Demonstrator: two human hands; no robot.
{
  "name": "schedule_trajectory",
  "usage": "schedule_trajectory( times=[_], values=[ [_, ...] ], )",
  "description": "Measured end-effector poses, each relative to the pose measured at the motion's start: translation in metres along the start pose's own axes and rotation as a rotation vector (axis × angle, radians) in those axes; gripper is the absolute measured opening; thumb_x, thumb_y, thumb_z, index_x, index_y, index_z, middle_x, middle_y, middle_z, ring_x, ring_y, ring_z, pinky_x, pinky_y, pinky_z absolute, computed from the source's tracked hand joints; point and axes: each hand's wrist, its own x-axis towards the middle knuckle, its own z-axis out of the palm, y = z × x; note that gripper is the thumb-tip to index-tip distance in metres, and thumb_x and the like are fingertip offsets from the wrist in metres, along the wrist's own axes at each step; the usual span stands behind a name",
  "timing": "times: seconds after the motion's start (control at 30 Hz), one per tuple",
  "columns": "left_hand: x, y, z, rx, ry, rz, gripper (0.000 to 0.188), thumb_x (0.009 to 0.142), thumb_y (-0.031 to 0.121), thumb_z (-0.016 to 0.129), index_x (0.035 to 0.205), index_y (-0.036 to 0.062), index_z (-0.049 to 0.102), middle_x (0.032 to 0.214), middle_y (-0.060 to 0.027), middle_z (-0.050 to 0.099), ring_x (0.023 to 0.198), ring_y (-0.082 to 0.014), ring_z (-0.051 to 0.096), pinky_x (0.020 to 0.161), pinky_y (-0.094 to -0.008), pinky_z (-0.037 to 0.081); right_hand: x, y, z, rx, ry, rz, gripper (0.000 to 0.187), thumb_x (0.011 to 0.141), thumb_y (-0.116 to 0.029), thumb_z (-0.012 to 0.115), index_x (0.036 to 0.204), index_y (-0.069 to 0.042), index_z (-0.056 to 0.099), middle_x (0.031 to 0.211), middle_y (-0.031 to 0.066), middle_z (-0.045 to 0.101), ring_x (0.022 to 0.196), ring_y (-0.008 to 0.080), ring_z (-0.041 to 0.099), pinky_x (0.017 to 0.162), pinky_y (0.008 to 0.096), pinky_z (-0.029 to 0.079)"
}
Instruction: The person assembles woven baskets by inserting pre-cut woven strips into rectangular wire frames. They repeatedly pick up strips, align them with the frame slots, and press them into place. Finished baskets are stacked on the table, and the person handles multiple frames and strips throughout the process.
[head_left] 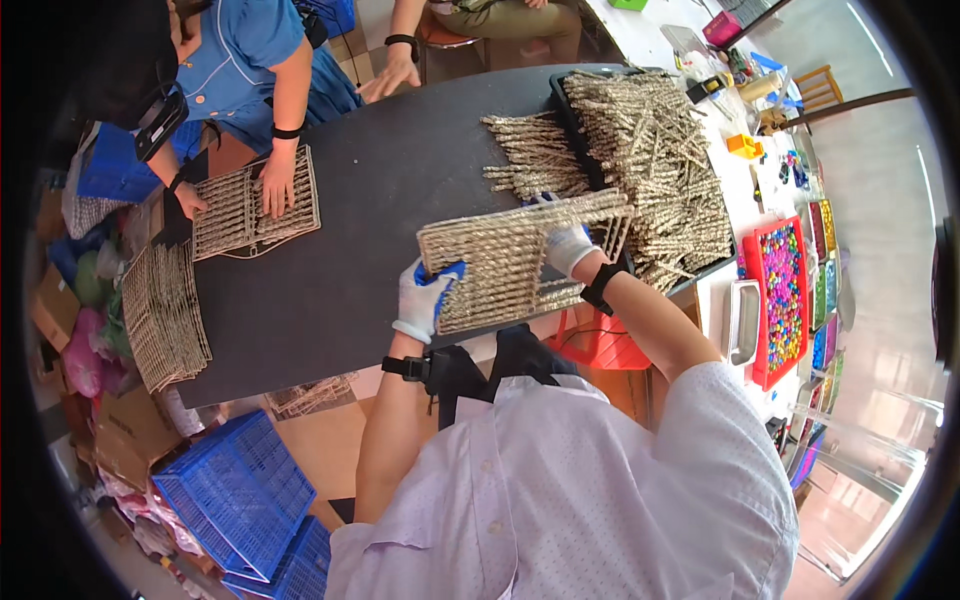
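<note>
A beige panel of twisted, rope-like strands set in a frame (490,270) is held tilted over the near edge of the dark table. My left hand (425,297), in a white glove with a blue palm, is closed round the panel's left edge. My right hand (570,245), gloved alike, grips the panel toward its right end; the rail partly hides its fingers. Just beyond it, a black tray (571,128) is heaped with loose twisted strands (650,150). A smaller bunch of strands (535,155) lies on the table left of the tray.
Across the dark table (400,160), a person's hands (278,185) rest on a similar panel (225,215). Stacked panels (165,315) lie at the left end. Blue crates (240,490) stand on the floor. At right, a red tray (757,345) holds colourful beads. A red basket (610,350) sits below.
</note>
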Motion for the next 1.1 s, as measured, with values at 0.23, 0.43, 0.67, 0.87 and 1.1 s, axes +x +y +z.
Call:
schedule_trajectory(
  times=[0.23, 0.43, 0.67, 0.87, 1.1],
  values=[
    [-0.004, 0.02, -0.044, 0.012, 0.152, 0.091, 0.028, 0.083, -0.007, 0.063, 0.111, -0.0046, 0.064, 0.103, -0.0073, 0.068, 0.089, -0.0126, 0.064, 0.084, -0.0261, 0.052, -0.035, -0.01, -0.015, 0.244, 0.394, -0.014, 0.048, 0.088, -0.024, 0.057, 0.132, -0.006, 0.048, 0.132, 0.0158, 0.05, 0.124, 0.0349, 0.044, 0.102, 0.0463, 0.036],
    [-0.02, 0.046, -0.058, 0.08, 0.231, 0.168, 0.03, 0.082, -0.006, 0.065, 0.112, -0.0046, 0.064, 0.103, -0.0071, 0.068, 0.089, -0.0129, 0.064, 0.084, -0.0267, 0.052, -0.033, -0.015, -0.035, 0.367, 0.166, -0.156, 0.042, 0.093, -0.03, 0.051, 0.125, -0.004, 0.053, 0.121, 0.0199, 0.057, 0.112, 0.0372, 0.054, 0.098, 0.0444, 0.041],
    [-0.057, 0.067, -0.07, 0.053, 0.354, 0.219, 0.032, 0.079, -0.01, 0.062, 0.111, -0.0076, 0.061, 0.102, -0.0101, 0.068, 0.088, -0.0166, 0.065, 0.084, -0.0285, 0.053, -0.024, -0.056, -0.09, 0.32, 0.011, -0.314, 0.039, 0.094, -0.032, 0.05, 0.12, -0.004, 0.056, 0.109, 0.0202, 0.062, 0.103, 0.037, 0.059, 0.091, 0.0435, 0.046],
    [-0.098, 0.072, -0.105, 0.055, 0.56, 0.22, 0.031, 0.079, -0.004, 0.068, 0.109, -0.0034, 0.062, 0.098, -0.0073, 0.068, 0.084, -0.0141, 0.064, 0.081, -0.0294, 0.054, -0.056, -0.059, -0.14, 0.849, 0.11, -0.475, 0.04, 0.085, -0.022, 0.062, 0.122, -0.007, 0.058, 0.1, 0.0189, 0.068, 0.091, 0.0371, 0.065, 0.079, 0.0426, 0.052],
    [-0.113, 0.072, -0.125, -0.078, 0.58, 0.257, 0.03, 0.083, -0.008, 0.062, 0.113, -0.0048, 0.06, 0.101, -0.0099, 0.068, 0.087, -0.0152, 0.065, 0.081, -0.0284, 0.056, -0.031, -0.045, -0.113, 1.259, 0.058, -0.246, 0.031, 0.089, -0.005, 0.059, 0.12, -0.001, 0.06, 0.088, 0.0088, 0.069, 0.077, 0.0107, 0.064, 0.07, 0.0271, 0.052]
  ],
)
